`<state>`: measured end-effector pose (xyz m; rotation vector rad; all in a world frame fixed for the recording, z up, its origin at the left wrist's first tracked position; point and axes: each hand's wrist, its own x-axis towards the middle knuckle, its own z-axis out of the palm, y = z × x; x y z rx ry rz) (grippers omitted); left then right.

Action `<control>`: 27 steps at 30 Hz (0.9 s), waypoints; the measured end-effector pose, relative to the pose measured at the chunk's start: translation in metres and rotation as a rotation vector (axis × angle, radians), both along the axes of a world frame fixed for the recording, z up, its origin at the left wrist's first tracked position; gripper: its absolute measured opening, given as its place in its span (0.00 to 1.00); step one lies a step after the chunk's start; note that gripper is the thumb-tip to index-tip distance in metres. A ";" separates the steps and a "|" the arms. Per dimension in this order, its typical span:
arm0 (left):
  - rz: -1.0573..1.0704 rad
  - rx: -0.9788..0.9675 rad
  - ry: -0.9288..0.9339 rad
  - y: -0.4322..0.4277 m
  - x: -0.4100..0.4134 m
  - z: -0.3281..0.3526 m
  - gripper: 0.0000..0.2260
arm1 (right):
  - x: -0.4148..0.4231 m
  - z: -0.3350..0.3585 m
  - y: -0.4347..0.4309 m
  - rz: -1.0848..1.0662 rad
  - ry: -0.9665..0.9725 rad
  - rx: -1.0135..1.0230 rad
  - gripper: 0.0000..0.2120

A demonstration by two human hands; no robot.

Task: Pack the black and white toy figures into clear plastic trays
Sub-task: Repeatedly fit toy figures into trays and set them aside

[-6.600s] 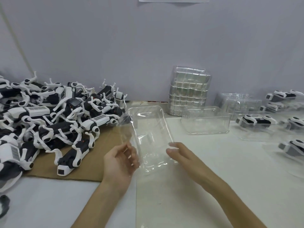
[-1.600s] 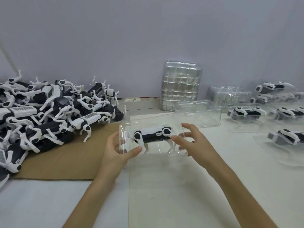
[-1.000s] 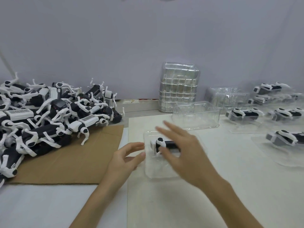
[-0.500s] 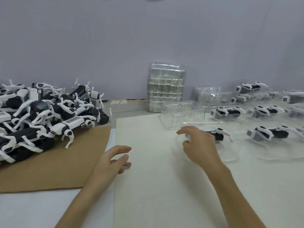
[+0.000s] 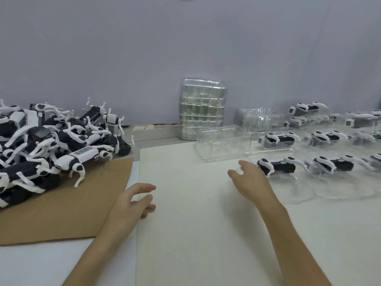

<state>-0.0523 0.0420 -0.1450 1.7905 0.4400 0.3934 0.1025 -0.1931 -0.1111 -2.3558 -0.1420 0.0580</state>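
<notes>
A pile of black and white toy figures [image 5: 51, 141] lies on brown cardboard [image 5: 61, 209] at the left. A toy figure in a clear tray [image 5: 277, 166] sits at the right, in line with several other packed trays [image 5: 329, 164]. My right hand [image 5: 250, 180] hovers just left of that tray, fingers relaxed, holding nothing. My left hand [image 5: 132, 203] hangs over the edge of the white board [image 5: 195, 223], fingers loosely spread and holding nothing.
A tall stack of clear trays [image 5: 203, 108] stands against the grey wall. An upturned clear tray [image 5: 223, 142] sits in front of it, with more clear trays [image 5: 258, 119] to its right. Packed trays fill the right side of the table.
My right hand carried the packed tray to the right, set it among the others and let go. My left hand released the tray and stayed low at the centre-left. The view has turned right.
</notes>
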 end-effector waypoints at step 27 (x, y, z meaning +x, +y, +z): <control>-0.017 0.115 0.057 -0.005 -0.001 0.000 0.09 | 0.027 -0.015 -0.013 -0.122 -0.201 0.452 0.11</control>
